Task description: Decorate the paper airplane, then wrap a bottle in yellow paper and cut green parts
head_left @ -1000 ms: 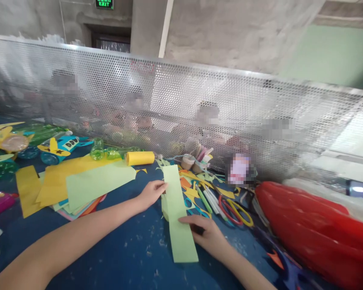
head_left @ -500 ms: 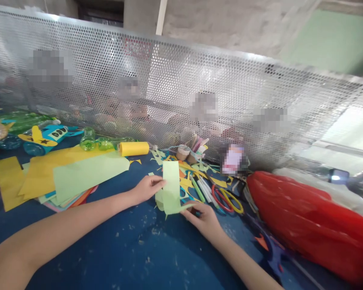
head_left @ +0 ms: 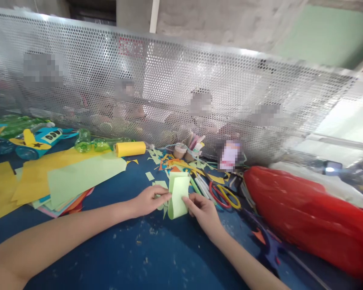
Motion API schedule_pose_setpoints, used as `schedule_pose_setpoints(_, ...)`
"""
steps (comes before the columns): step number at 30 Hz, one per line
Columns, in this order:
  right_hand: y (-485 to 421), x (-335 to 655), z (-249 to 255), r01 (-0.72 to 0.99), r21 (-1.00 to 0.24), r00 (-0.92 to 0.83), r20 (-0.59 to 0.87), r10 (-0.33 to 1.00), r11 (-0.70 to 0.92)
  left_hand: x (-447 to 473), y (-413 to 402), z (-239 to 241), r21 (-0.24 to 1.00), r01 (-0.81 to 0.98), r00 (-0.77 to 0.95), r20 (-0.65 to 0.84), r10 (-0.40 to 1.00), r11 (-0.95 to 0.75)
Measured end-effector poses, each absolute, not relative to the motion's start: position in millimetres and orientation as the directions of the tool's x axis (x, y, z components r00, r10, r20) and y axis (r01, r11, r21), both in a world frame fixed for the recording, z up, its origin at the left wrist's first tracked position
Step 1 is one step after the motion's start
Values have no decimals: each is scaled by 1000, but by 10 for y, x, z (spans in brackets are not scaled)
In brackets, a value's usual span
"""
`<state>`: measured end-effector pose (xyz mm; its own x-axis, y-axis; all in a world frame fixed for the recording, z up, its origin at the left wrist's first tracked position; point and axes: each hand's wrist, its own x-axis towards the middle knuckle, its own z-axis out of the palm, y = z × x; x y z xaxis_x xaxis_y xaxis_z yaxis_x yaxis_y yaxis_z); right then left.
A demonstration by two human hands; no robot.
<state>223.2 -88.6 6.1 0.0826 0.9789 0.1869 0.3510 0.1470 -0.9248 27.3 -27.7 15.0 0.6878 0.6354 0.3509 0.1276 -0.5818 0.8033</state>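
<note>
A light green paper strip [head_left: 178, 194] is folded over on itself and stands up from the blue table [head_left: 157, 262]. My left hand [head_left: 149, 200] pinches its left edge with closed fingers. My right hand [head_left: 202, 211] pinches its right edge near the bottom. Small green offcuts lie under and beside the strip.
A stack of yellow, green and other coloured sheets [head_left: 63, 179] lies at the left, with a yellow roll [head_left: 130, 148] and green plastic bottles behind. Scissors with red and yellow handles [head_left: 225, 195] and pens lie right of the strip. A red plastic bag [head_left: 308, 217] fills the right. A perforated metal screen [head_left: 181, 92] runs along the back.
The long strip lay flat a second ago. My right hand has brought its near end up and over, so it is now doubled and shorter. My left hand stayed at the left edge.
</note>
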Motion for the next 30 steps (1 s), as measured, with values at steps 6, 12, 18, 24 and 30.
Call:
schedule_pose_setpoints(6,-876,2234,33,318,-938,89,172,981,136,263,-302,181,854,144,681,281,677,-499)
schedule_pose_setpoints(12,-882,2228,13,314,-939,87,172,981,136,247,-304,165,840,141,708,283,646,-523)
schedule_pose_setpoints(18,-898,2220,14,340,-926,38,186,982,163,266,-299,140,817,170,680,307,665,-551)
schedule_pose_setpoints(24,-948,2206,-14,407,-869,41,325,945,281,276,-243,82,956,65,522,212,826,-286)
schedule_pose_setpoints(30,-914,2306,156,467,-817,334,517,788,338,293,-197,16,978,-48,534,196,822,-202)
